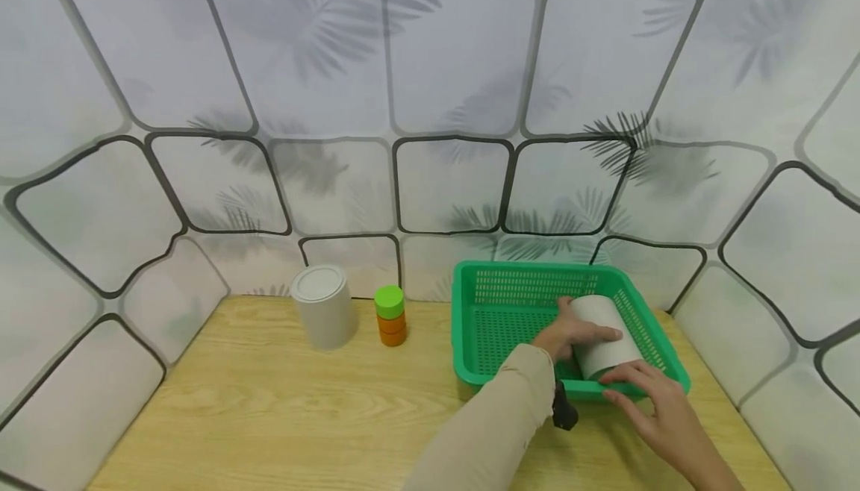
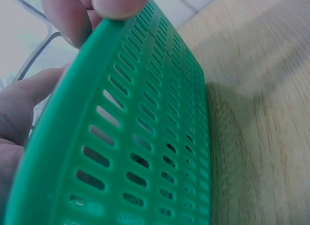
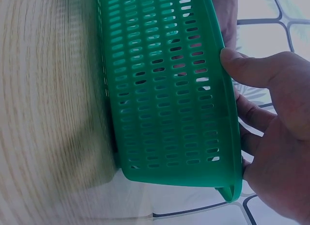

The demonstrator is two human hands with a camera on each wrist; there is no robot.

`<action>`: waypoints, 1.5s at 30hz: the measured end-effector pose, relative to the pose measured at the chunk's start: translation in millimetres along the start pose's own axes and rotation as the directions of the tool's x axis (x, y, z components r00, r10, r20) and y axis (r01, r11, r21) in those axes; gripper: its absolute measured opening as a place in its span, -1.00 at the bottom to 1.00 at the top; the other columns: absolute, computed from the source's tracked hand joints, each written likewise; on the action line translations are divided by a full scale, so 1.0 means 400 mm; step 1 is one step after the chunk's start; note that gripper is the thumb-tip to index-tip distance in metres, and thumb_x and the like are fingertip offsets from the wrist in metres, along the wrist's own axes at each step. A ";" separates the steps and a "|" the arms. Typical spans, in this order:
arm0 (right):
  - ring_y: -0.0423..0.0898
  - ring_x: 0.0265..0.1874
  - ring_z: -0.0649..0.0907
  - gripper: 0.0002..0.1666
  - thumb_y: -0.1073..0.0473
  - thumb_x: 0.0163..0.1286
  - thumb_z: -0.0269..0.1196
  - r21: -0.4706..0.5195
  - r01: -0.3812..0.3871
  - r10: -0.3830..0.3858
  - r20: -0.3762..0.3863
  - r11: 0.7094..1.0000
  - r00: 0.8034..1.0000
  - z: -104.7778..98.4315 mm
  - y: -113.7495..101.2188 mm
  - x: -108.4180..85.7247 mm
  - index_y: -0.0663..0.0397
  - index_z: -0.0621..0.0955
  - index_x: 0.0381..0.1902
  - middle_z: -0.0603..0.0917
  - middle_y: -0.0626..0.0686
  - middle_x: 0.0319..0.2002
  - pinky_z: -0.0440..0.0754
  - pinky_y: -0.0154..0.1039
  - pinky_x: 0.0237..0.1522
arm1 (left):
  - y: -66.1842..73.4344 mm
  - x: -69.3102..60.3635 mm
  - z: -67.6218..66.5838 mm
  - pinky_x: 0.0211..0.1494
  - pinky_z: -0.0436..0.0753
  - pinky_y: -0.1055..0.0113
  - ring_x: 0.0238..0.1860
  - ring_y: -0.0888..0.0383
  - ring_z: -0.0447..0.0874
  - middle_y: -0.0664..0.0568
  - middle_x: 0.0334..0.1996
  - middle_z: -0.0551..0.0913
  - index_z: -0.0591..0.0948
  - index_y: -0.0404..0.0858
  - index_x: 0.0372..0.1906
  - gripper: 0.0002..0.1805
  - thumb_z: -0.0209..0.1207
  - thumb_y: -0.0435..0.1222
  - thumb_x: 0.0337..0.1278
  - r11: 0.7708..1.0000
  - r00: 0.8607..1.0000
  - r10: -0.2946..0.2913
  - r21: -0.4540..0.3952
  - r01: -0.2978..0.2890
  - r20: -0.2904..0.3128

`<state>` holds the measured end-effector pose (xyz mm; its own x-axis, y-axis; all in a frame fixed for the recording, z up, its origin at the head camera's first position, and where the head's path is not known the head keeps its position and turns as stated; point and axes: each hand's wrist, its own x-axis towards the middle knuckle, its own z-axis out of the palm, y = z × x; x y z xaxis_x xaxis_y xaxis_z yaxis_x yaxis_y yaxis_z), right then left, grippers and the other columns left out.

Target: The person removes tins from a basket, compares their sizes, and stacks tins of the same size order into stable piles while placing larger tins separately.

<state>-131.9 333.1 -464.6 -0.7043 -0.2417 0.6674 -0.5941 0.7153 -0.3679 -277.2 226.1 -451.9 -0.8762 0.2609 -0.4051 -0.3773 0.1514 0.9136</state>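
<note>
A white can (image 1: 608, 349) lies tilted in the right part of a green plastic basket (image 1: 470, 338). My left hand (image 1: 571, 330) reaches over the basket's front wall and holds the can by its left side, thumb across its upper surface. At the front rim, my right hand (image 1: 655, 409) pinches the basket's edge close to the can's near end. In the right wrist view the right thumb (image 3: 247, 70) lies on the rim, other fingers behind it. The basket's slotted wall (image 2: 145, 123) hides much of the left hand in the left wrist view.
Left of the basket, a lidded white can (image 1: 325, 316) stands near the back wall. Beside it is a small orange bottle (image 1: 392, 327) with a green cap. The wooden table (image 1: 282, 409) is bounded by patterned walls at the back and sides.
</note>
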 end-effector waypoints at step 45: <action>-0.32 -0.16 0.62 -0.42 0.51 -0.07 0.56 -0.011 -0.009 0.010 0.022 1.000 1.000 -0.004 -0.003 0.005 -0.20 0.71 -0.18 0.68 -0.22 -0.19 0.42 -0.61 -0.03 | 0.026 -0.041 -0.083 -0.20 0.69 -0.13 -0.24 -0.04 0.61 -0.03 -0.21 0.52 0.39 -0.05 0.11 -0.34 0.56 -0.29 -0.03 0.974 0.970 0.225 0.033 -0.222 -0.094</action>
<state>-132.0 333.0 -461.8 -0.7185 -0.2492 0.6493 -0.5832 0.7245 -0.3673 -276.6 191.7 -434.5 -0.9629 0.1971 -0.1846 -0.1630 0.1207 0.9792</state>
